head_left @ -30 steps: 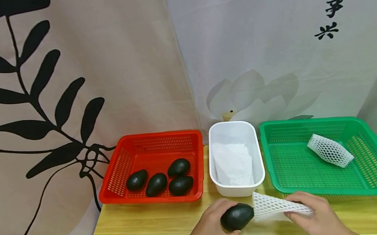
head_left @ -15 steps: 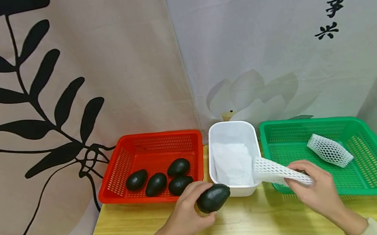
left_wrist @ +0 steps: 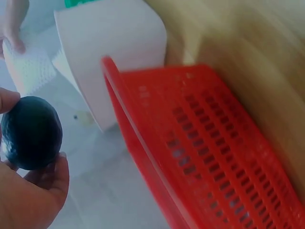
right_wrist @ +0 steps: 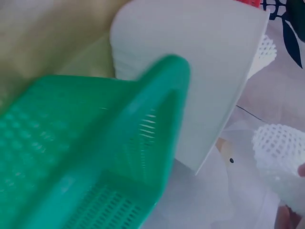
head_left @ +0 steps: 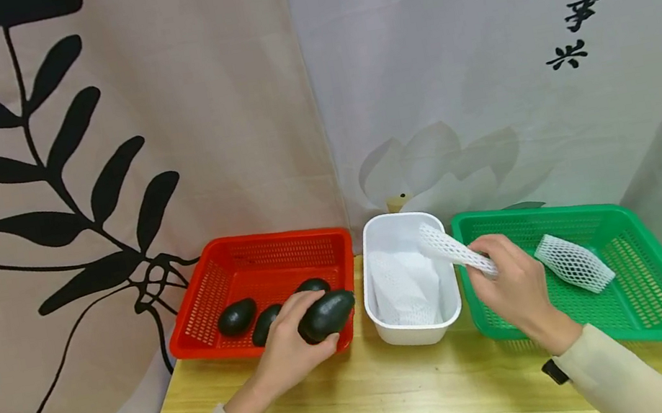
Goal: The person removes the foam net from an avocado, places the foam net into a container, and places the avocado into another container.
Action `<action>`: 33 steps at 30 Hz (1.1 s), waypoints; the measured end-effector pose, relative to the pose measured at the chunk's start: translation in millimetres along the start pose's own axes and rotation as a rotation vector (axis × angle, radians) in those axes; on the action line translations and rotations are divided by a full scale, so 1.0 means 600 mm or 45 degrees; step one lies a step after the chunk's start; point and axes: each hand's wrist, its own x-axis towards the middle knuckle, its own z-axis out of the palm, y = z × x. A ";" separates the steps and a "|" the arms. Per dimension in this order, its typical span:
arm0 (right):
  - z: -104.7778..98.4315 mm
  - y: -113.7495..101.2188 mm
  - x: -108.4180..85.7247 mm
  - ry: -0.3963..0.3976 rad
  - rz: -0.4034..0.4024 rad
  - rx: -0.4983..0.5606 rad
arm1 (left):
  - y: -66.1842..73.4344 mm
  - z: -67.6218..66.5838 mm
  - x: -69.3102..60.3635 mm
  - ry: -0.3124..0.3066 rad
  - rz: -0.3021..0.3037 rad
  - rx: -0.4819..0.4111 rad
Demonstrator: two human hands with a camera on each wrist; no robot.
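My left hand [head_left: 289,351] grips a dark avocado [head_left: 327,315] over the front right of the red basket [head_left: 277,237]. In the left wrist view, thumb and fingers curl round that avocado [left_wrist: 32,133]. More avocados [head_left: 236,318] lie in the basket, partly hidden by the hand. My right hand [head_left: 512,289] pinches one end of a white foam net sleeve [head_left: 453,249]. The sleeve's free end hangs over the white bin [head_left: 420,335], apart from the avocado. In the right wrist view the flared end of the sleeve [right_wrist: 281,150] shows, with only fingertips visible.
White net sleeves [head_left: 407,289] lie inside the white bin, between the two baskets. The green basket [head_left: 650,270] stands at the right and holds a netted, avocado-shaped thing [head_left: 574,263]. A wooden table [head_left: 403,399] is underneath, with a printed cloth behind.
My left hand has carried the avocado left and up to the red basket. My right hand has raised the sleeve away over the bin and green basket. The two were close together earlier.
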 end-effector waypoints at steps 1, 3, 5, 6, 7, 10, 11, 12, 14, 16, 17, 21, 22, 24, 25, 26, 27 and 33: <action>0.007 0.000 0.006 -0.026 -0.002 -0.015 | -0.005 -0.004 0.003 0.005 -0.023 0.006; 0.020 0.000 0.015 -0.083 -0.003 -0.050 | -0.015 -0.013 0.010 0.010 -0.071 0.001; 0.033 0.001 0.021 -0.137 -0.011 -0.087 | -0.025 -0.020 0.017 0.010 -0.112 -0.003; 0.039 0.001 0.024 -0.166 -0.014 -0.106 | -0.031 -0.023 0.021 0.011 -0.130 -0.004; 0.046 0.002 0.026 -0.188 -0.013 -0.126 | -0.037 -0.026 0.024 0.012 -0.148 -0.003; 0.063 0.001 0.031 -0.272 0.010 -0.191 | -0.054 -0.034 0.031 0.019 -0.199 0.026; 0.069 0.000 0.033 -0.308 0.025 -0.216 | -0.059 -0.036 0.033 0.024 -0.216 0.033; 0.074 -0.001 0.035 -0.343 0.042 -0.242 | -0.064 -0.039 0.034 0.025 -0.230 0.040; 0.084 -0.004 0.039 -0.420 0.087 -0.292 | -0.072 -0.043 0.037 0.026 -0.258 0.056; 0.092 -0.008 0.043 -0.496 0.139 -0.336 | -0.078 -0.046 0.040 0.024 -0.280 0.060; 0.096 -0.010 0.045 -0.531 0.163 -0.355 | -0.080 -0.047 0.041 0.024 -0.287 0.059; 0.114 -0.015 0.051 -0.637 0.206 -0.413 | -0.086 -0.051 0.044 0.024 -0.309 0.055; 0.118 -0.015 0.052 -0.653 0.202 -0.425 | -0.088 -0.051 0.044 0.022 -0.308 0.056; 0.127 -0.015 0.050 -0.682 0.187 -0.449 | -0.089 -0.052 0.044 0.020 -0.313 0.051; 0.130 -0.016 0.050 -0.697 0.176 -0.461 | -0.089 -0.052 0.045 0.018 -0.315 0.048; 0.133 -0.016 0.048 -0.716 0.167 -0.470 | -0.090 -0.052 0.045 0.016 -0.318 0.047; 0.136 -0.017 0.046 -0.740 0.161 -0.478 | -0.090 -0.051 0.045 0.014 -0.319 0.045; 0.138 -0.026 0.031 -0.910 0.131 -0.436 | -0.093 -0.050 0.045 0.006 -0.314 0.039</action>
